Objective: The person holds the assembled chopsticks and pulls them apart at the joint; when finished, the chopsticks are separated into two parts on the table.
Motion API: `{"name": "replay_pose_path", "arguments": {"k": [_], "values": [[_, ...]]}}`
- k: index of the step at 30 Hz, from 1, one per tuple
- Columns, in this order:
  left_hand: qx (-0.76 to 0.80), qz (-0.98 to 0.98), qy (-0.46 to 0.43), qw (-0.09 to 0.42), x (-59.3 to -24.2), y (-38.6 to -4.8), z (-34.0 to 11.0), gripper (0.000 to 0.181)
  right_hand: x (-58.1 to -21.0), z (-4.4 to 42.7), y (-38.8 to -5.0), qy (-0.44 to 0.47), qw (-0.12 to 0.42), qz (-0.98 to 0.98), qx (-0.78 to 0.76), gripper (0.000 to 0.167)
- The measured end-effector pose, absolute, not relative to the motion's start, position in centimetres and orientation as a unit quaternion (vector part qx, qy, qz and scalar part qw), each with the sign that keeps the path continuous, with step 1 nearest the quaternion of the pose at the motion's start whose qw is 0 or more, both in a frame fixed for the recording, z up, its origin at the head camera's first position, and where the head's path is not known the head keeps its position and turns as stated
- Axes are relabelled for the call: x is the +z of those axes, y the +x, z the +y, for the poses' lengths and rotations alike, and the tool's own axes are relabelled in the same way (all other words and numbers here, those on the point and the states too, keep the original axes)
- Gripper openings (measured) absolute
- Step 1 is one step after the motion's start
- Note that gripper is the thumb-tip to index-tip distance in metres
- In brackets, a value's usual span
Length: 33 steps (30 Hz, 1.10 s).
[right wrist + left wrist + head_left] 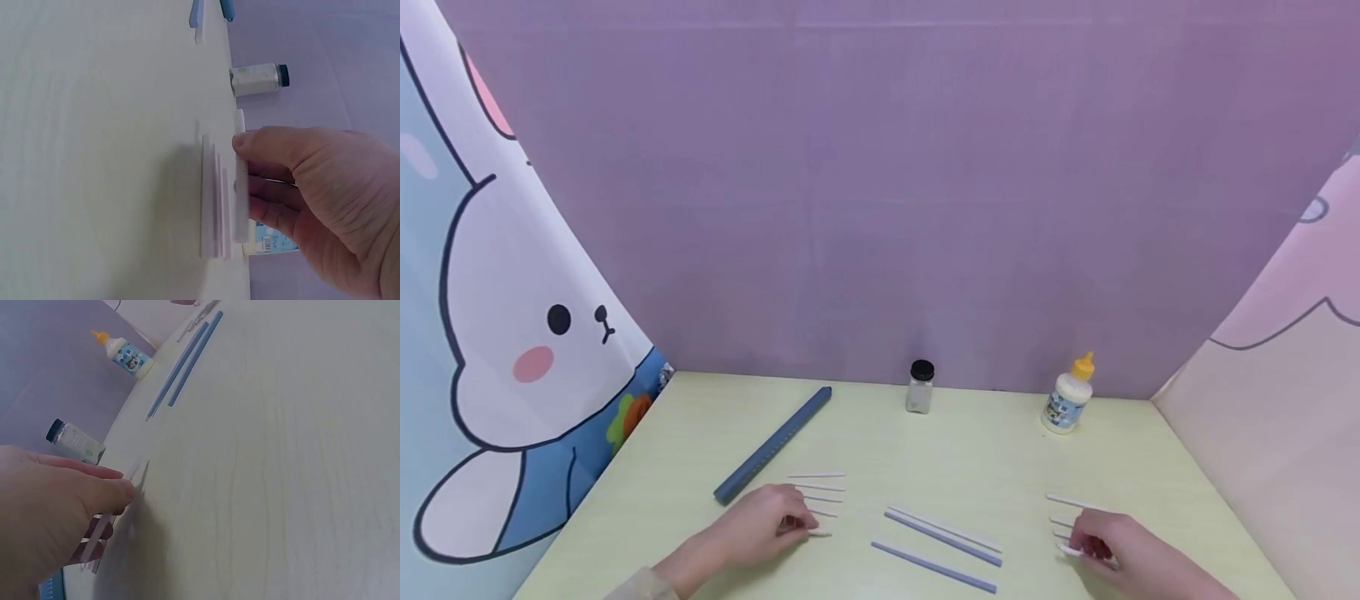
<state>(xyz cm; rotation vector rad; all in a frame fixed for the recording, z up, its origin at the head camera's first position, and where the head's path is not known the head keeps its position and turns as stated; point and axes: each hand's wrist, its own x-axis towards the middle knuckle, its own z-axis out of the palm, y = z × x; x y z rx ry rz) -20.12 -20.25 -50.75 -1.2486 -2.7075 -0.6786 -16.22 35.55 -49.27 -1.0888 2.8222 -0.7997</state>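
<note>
At the left of the table, my left hand (760, 525) pinches a thin white stick (95, 537) between thumb and fingers. Several thin pale sticks (817, 487) lie in a row just beyond that hand. Over on the right side, another white stick (241, 209) is pinched by my right hand (1131, 554). More white sticks (208, 200) lie side by side next to it, partly covered by the hand in the head view. Between both hands lie a white stick (955, 534) and two lilac-blue sticks (934, 567), all slanting the same way.
A long dark blue bar (772, 446) lies diagonally behind the left hand. Near the back edge stand a small clear jar (920, 395) with a black lid and a white glue bottle (1067, 404) with a yellow nozzle. A purple cloth (880, 208) hangs behind the table.
</note>
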Motion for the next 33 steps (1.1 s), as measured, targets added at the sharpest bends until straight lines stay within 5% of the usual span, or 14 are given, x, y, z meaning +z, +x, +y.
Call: {"name": "replay_pose_path", "arguments": {"k": [6,19,33], "values": [[-0.238,-0.904,-0.355,0.009,-51.0,-20.0,-19.9,0.011,-49.4,35.0,-15.8,-0.313,0.061,0.913,-0.256,0.016],[-0.219,-0.914,-0.342,0.012,-51.1,-20.3,-20.0,0.014,-49.6,35.0,-15.6,-0.310,0.059,0.919,-0.235,0.018],[-0.189,-0.911,-0.367,0.010,-48.5,-21.7,-14.1,0.007,-48.2,31.9,-18.9,-0.395,-0.128,0.892,-0.177,0.030]]}}
